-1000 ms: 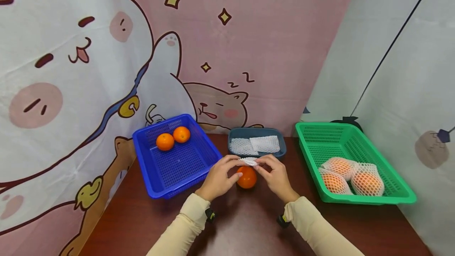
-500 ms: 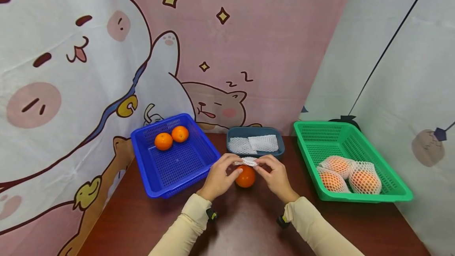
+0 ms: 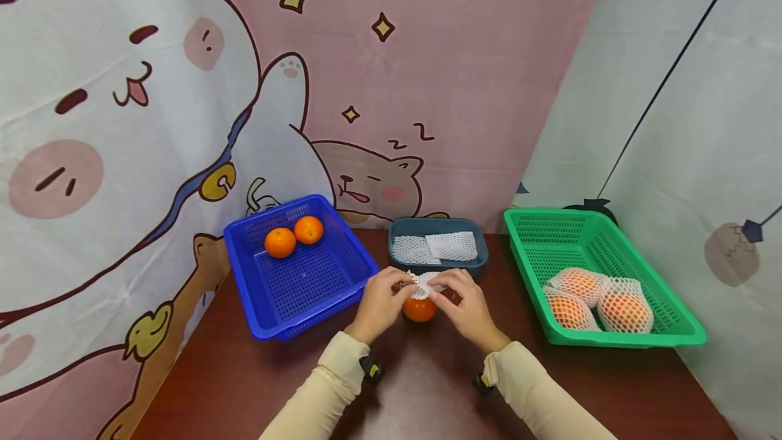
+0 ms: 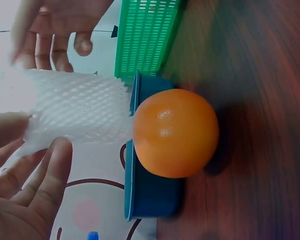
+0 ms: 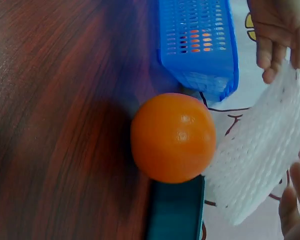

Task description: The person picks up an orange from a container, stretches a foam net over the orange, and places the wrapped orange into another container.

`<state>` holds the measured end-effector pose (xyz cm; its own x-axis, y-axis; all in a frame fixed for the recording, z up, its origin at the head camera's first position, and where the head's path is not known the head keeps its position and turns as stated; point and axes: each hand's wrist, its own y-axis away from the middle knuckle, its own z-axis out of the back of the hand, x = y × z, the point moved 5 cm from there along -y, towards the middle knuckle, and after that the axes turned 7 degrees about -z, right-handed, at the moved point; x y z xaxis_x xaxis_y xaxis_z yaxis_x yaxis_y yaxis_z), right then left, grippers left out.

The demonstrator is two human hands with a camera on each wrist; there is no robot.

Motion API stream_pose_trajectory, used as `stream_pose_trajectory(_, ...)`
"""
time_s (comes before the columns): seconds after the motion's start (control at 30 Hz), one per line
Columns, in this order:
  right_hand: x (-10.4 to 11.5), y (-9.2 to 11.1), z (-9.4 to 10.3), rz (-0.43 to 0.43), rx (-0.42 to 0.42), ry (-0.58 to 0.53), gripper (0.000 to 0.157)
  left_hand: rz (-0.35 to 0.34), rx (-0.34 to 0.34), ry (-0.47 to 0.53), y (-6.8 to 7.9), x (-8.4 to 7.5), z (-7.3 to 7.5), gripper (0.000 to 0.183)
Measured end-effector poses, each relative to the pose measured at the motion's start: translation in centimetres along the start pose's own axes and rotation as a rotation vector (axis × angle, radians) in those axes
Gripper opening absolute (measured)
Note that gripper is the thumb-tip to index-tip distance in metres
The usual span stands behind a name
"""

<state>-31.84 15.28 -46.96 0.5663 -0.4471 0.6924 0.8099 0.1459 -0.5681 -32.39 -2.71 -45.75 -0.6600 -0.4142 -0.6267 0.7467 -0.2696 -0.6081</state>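
Foam net (image 3: 421,285) is pinched by the left hand (image 3: 380,301) and the right hand (image 3: 467,304), thumb against fingers, just over the orange (image 3: 419,312) on the table (image 3: 421,406). Compared with half a second ago, the net shows broader and hides more of the orange's top from the head camera, which suggests the two are being lined up. Both wrist views reveal the net's length and the orange outside it; whether they touch is unclear. Only the head view shows netted fruits (image 3: 626,309) inside the green basket (image 3: 552,235).
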Motion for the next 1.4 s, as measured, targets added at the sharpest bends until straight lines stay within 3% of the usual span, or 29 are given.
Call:
stream_pose_trajectory(0.1,0.5,0.1,-0.1,0.003,-0.031,0.068,0.016,0.011,0.019,-0.021,0.1,-0.2,-0.4,0.017)
stream_pose_trajectory(0.2,1.2,-0.1,-0.4,0.010,-0.057,0.110,0.027,0.019,0.059,-0.077,0.1,-0.4,-0.8,0.032)
stream_pose_trajectory(0.33,2.1,-0.4,-1.2,0.046,-0.019,0.128,0.043,0.024,0.135,-0.099,0.1,-0.6,-1.4,0.054)
stream_pose_trajectory(0.5,2.5,-0.2,-1.6,0.116,0.001,0.144,0.037,-0.007,0.200,-0.036,0.1,-0.9,-1.9,0.065)
stream_pose_trajectory(0.63,2.0,-0.1,-1.4,0.130,-0.029,0.138,0.034,-0.022,0.189,0.057,0.1,-1.2,-2.0,0.063)
stream_pose_trajectory(0.73,1.4,-0.1,-1.3,0.104,-0.014,0.095,0.031,0.016,0.153,0.206,0.2,-1.3,-2.1,0.053)
stream_pose_trajectory(0.83,1.1,-0.2,-1.3,0.059,0.059,0.011,0.024,0.061,0.099,0.361,0.4,-1.1,-2.2,0.045)
stream_pose_trajectory(0.93,0.9,-0.3,-1.1,-0.013,0.158,-0.064,0.032,0.076,0.067,0.478,0.5,-0.9,-2.2,0.046)
stream_pose_trajectory(1.07,1.7,-0.5,-0.2,-0.080,0.263,-0.055,0.051,0.101,0.143,0.573,0.2,-1.6,-1.5,0.058)
stream_pose_trajectory(1.2,0.9,-0.3,0.1,-0.070,0.323,0.020,0.066,0.130,0.224,0.570,-0.1,-2.2,-1.1,0.068)
stream_pose_trajectory(1.3,0.3,-0.3,0.4,-0.069,0.343,0.095,0.073,0.114,0.188,0.505,0.1,-1.1,-1.6,0.069)
stream_pose_trajectory(1.4,0.3,-0.6,1.1,-0.077,0.341,0.171,0.074,0.089,0.096,0.428,0.4,0.0,-1.9,0.060)
